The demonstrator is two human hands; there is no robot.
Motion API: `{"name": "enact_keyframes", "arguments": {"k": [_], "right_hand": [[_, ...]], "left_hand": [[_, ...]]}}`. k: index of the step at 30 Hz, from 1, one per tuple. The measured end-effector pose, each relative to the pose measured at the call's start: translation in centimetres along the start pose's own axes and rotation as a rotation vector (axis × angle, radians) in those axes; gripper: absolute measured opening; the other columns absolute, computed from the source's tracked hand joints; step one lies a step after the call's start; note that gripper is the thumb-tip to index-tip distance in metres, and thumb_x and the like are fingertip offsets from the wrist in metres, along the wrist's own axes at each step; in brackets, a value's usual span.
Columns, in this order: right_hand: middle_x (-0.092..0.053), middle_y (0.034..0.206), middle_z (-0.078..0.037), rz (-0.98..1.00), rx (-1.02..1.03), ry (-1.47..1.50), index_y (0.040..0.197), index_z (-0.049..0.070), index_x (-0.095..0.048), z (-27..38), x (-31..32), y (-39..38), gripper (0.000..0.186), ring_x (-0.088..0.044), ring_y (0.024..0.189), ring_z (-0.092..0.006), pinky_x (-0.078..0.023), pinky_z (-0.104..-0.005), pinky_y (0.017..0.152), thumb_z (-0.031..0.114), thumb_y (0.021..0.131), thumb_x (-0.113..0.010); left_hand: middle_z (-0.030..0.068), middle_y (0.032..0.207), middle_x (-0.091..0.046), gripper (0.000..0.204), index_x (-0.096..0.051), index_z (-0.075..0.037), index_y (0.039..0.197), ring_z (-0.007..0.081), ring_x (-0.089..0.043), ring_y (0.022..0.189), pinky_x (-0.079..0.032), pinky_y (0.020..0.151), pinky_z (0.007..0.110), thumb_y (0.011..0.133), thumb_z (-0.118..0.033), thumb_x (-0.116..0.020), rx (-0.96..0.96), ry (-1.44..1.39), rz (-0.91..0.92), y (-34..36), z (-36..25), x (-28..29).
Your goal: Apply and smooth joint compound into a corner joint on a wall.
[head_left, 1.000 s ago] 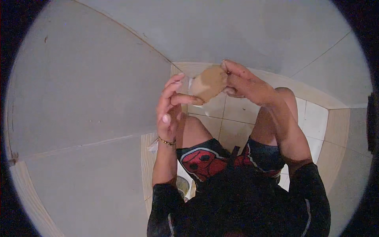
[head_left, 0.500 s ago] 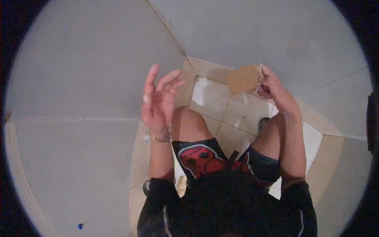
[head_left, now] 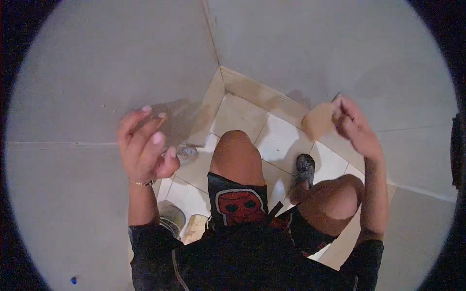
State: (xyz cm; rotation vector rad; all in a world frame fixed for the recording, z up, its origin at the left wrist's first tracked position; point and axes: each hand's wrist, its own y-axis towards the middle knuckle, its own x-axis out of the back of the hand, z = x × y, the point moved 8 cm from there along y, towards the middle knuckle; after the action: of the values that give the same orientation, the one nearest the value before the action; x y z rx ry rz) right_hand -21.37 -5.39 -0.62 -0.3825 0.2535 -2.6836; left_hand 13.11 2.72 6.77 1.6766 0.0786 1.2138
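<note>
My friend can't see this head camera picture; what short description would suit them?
Seen from above, a person's right hand holds a flat tan piece in a corner of grey walls, while the left hand is raised, loosely curled. Below are bare knees, a dark shoe and pale floor tiles.

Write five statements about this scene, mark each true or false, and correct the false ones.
1. The right hand holds a flat tan piece. True.
2. The left hand also grips that tan piece. False: it is raised apart from it.
3. A dark shoe stands on the tiled floor. True.
4. The bracelet is on the right wrist. False: the bracelet is on the left one.
5. The shorts are dark with red areas. True.
</note>
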Motion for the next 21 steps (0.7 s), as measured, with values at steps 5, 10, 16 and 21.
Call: {"name": "enact_keyframes", "arguments": {"k": [5,10,16,21], "right_hand": [[-0.046,0.067,-0.008,-0.414,0.476,-0.579,0.084,0.005,-0.048,6.1,3.3,4.8,0.014,-0.045,0.058,-0.0151,-0.038,-0.0291,0.052,0.018,0.083,-0.052],[-0.052,0.071,-0.012,-0.556,0.774,-0.720,0.083,0.006,-0.050,5.2,0.9,6.0,0.018,-0.051,0.056,-0.0262,-0.043,-0.0328,0.052,0.020,0.075,-0.058],[-0.056,0.074,-0.011,-0.637,1.187,-1.116,0.079,0.009,-0.052,2.9,-1.0,6.3,0.021,-0.056,0.054,-0.0247,-0.044,-0.0345,0.044,0.019,0.063,-0.062],[-0.057,0.077,-0.010,-0.615,1.452,-0.869,0.074,0.010,-0.054,4.7,-2.0,5.5,0.017,-0.054,0.051,-0.0239,-0.046,-0.0330,0.043,0.019,0.060,-0.061]], "left_hand": [[0.0137,0.086,-0.062,0.028,-0.056,-0.011,0.098,0.0334,-0.056,0.088,-0.047,0.069,0.044,0.071,-0.020,-0.055,-0.076,0.051,-0.010,0.5,0.1,-0.3],[0.0143,0.084,-0.062,0.032,-0.058,-0.005,0.098,0.0334,-0.056,0.087,-0.048,0.069,0.042,0.070,-0.020,-0.055,-0.010,0.182,-0.031,-0.2,0.2,0.5],[0.0117,0.088,-0.062,0.038,-0.059,-0.003,0.099,0.0346,-0.055,0.093,-0.040,0.087,0.044,0.063,-0.015,-0.059,0.198,0.319,-0.038,2.6,0.9,-1.7],[0.0124,0.124,-0.049,0.038,-0.056,-0.007,0.105,0.0362,-0.035,0.122,-0.028,0.099,0.049,0.069,-0.019,-0.061,0.305,0.500,0.155,7.0,4.7,-12.3]]}}
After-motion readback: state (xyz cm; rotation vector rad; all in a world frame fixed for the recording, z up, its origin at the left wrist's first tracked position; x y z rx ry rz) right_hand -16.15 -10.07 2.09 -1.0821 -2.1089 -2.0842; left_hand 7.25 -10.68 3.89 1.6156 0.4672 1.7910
